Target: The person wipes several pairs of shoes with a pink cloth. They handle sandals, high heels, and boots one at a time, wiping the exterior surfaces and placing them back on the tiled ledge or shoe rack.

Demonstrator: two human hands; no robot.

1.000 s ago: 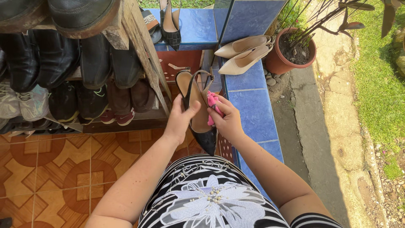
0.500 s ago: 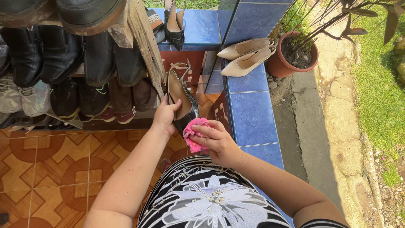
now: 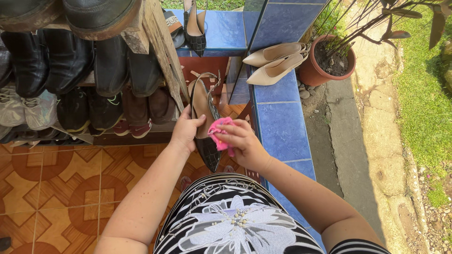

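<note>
Here, your left hand (image 3: 184, 132) is gripping the black slingback shoe (image 3: 204, 123) toe-down, long axis toward you, while your right hand (image 3: 242, 143) is pinching the pink cloth (image 3: 219, 129) against its right side.

Open tiled floor (image 3: 61, 188) lies to the left of the arms, free to pass. Ahead, the wooden shoe rack (image 3: 160, 51), packed with shoes, blocks the way. Right, the blue tiled ledge (image 3: 282, 127) is bare at its near end; beige heels (image 3: 275, 59) and a potted plant (image 3: 329, 59) crowd its far end.
</note>
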